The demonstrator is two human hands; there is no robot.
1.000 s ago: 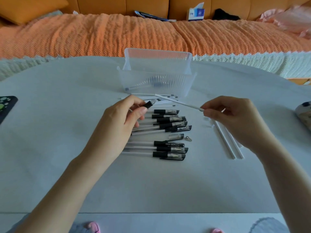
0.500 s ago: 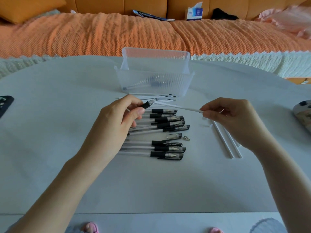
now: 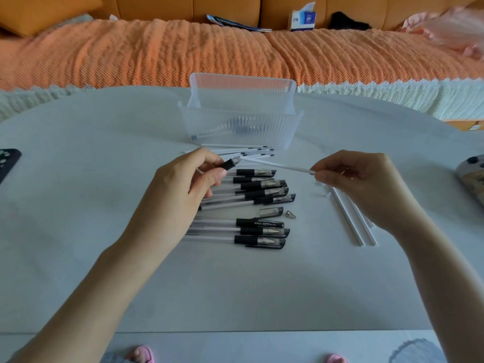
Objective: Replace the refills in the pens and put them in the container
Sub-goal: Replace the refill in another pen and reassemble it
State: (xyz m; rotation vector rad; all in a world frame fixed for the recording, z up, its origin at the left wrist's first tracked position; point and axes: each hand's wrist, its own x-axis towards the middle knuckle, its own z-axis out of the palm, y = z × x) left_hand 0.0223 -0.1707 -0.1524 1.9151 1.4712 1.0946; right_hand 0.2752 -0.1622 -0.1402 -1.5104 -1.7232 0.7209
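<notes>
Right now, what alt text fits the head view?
The left hand grips a pen barrel while the right hand pinches a white refill whose other end meets the barrel's open end. Below them capped pens lie in a row on a grey table; a clear container stands behind.

light: soft, even daylight | shadows: faint | edges: wide-angle bowing | top-right: blurred
</notes>
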